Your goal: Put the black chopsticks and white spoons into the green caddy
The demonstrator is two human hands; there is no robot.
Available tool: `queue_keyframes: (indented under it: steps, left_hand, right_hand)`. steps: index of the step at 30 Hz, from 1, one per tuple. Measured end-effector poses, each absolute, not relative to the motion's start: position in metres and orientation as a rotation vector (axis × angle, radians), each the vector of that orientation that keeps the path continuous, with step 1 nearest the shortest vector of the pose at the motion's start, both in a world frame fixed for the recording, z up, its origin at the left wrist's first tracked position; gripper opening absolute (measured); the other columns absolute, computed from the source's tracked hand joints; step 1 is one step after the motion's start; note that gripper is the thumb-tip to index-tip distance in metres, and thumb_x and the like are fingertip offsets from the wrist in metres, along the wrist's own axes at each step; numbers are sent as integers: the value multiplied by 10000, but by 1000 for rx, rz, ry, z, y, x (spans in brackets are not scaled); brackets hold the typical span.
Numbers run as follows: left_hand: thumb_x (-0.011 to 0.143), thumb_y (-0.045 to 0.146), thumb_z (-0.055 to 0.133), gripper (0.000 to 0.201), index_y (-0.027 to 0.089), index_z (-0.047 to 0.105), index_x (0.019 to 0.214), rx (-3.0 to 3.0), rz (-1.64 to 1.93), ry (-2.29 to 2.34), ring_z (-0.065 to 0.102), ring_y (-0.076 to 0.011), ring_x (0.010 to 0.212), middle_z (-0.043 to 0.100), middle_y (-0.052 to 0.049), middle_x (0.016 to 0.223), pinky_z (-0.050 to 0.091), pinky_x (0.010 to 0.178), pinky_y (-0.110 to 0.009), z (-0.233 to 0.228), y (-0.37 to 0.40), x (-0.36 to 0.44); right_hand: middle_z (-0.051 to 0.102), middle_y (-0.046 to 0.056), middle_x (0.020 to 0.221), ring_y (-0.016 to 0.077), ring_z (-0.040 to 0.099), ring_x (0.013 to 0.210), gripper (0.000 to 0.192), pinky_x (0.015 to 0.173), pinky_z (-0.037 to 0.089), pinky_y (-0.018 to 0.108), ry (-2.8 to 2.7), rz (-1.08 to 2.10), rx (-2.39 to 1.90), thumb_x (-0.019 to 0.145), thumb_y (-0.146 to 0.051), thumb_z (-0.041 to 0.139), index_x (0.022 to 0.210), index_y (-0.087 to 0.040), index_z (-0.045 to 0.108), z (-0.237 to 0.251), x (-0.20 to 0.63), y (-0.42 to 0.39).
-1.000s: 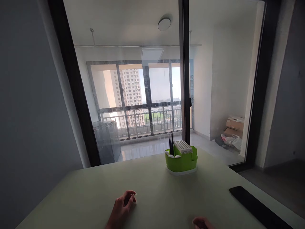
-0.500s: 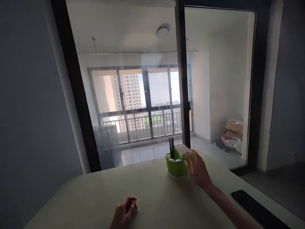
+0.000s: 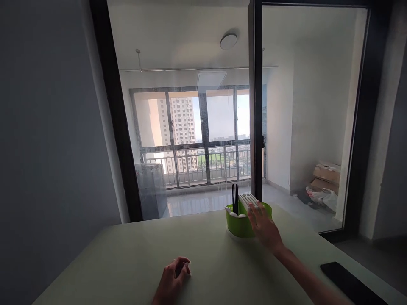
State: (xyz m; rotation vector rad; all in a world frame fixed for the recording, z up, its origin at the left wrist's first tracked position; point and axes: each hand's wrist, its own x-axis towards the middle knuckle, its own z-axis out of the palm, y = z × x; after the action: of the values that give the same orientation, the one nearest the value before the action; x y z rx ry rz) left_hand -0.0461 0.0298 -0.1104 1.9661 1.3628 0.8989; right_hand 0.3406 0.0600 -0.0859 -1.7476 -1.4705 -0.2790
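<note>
While left hand (image 3: 173,277) rests curled near table's (image 3: 127,254) near edge, right hand (image 3: 263,224), now extended, lays open fingers on green cutlery caddy (image 3: 238,222) by far edge; grasp unconfirmed.

The right hand (image 3: 263,228) covered the near right side of the green plastic cutlery holder (image 3: 240,222), so its grip there was unclear. The flat black phone (image 3: 352,283) was cut off by the bottom edge.

Grey wall (image 3: 47,127) left, dark-framed glass door (image 3: 190,127) ahead, balcony railing (image 3: 197,163) beyond, round ceiling lamp (image 3: 228,41), cardboard boxes (image 3: 326,178) right.
</note>
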Motion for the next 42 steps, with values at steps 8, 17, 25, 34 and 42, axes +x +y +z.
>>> queue_keyframes:
  steps: [8,17,25,34,42]
  left_hand:
    - [884,587,458,446,208,683,949,1972,897,1352,681,-214,797,736,-45,826,507,759,-278,-114,32,-49]
    - [884,587,453,447,201,669,952,1957,879,1351,686,-220,804,729,-45,826,506,741,-275,-113,31,-46]
    - [877,509,469,390,185,671,957,1958,891,1354,681,-214,775,725,-45,809,503,725,-276,-112,32,-46]
    - [867,491,488,370,201,706,942,1975,897,1403,689,-218,803,755,-40,854,499,716,-267,-111,29,-44]
    - [877,449,454,343,212,666,1004,1878,1112,1583,708,-222,760,752,-39,793,504,720,-294,-117,37,-56]
  right_hand:
    - [368,94,1577,298,615,1188,487,854,571,438,-1519,-277,-1755,1037,-381,260,1450,-287,502,-74,302,45]
    - [464,111,1513,220,690,990,433,803,561,347,-1654,-417,-1784,1030,-287,330,1415,-274,528,-57,264,33]
    - [504,144,1471,234,707,937,419,757,577,370,-1731,-451,-1766,1033,-270,342,1397,-268,551,-43,227,16]
    - [517,152,1456,219,715,941,407,758,592,353,-1847,-412,-1681,1024,-264,423,1416,-303,527,-38,189,-13]
    - [555,157,1407,213,727,866,376,684,601,338,-1870,-415,-1674,1005,-271,489,1372,-316,561,-26,170,-33]
